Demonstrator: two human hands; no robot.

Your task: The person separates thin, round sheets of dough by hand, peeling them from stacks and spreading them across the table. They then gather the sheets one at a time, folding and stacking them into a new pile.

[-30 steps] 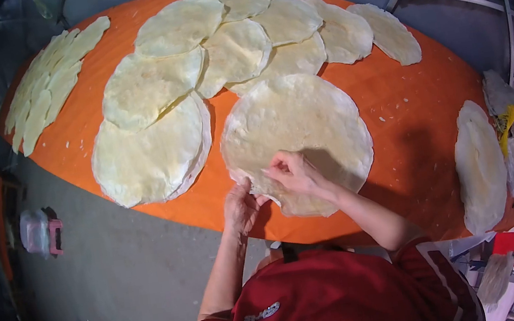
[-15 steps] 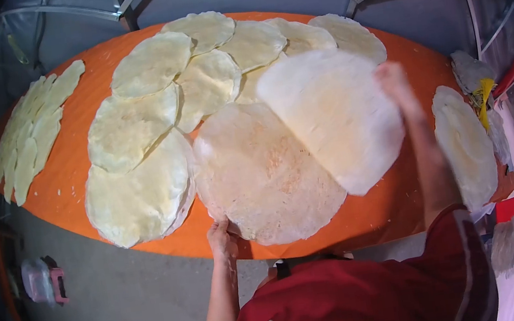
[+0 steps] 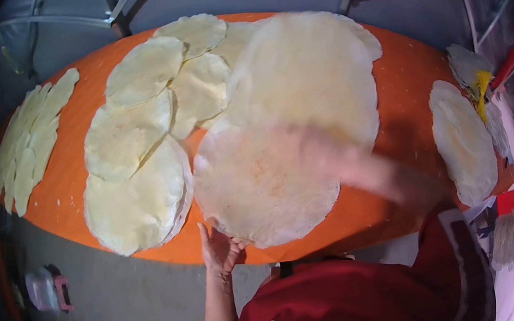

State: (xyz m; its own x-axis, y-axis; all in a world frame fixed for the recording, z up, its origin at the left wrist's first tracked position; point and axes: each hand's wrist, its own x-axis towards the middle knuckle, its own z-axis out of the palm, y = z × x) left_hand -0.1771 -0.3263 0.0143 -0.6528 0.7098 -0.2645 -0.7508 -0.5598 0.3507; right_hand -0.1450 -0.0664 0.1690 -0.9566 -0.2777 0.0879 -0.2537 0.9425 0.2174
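A wide, thin round flatbread (image 3: 255,193) with brownish specks lies at the near edge of the table. At its lower left rim is my left hand (image 3: 220,251), thumb spread away and fingertips by the edge. My right hand (image 3: 314,149) is smeared by motion above the flatbread's right part, so its fingers cannot be made out. Beyond it, a large pale flatbread (image 3: 304,75) lies over several others at the back. To the left, overlapping round flatbreads (image 3: 129,136) cover the table, with a thick one (image 3: 138,200) nearest me.
An orange-covered table (image 3: 404,87) carries everything. At its left end lie several narrow-looking sheets (image 3: 31,143); at the right end sit another flatbread (image 3: 462,141) and plastic bags with a yellow tie (image 3: 482,89). A pink-handled container (image 3: 49,291) stands on the floor. Metal frame bars line the back.
The large pale flatbread has gone from my right hand to lying flat at the back. My right hand has swept left and nearer. My left hand's thumb has come away from the rim.
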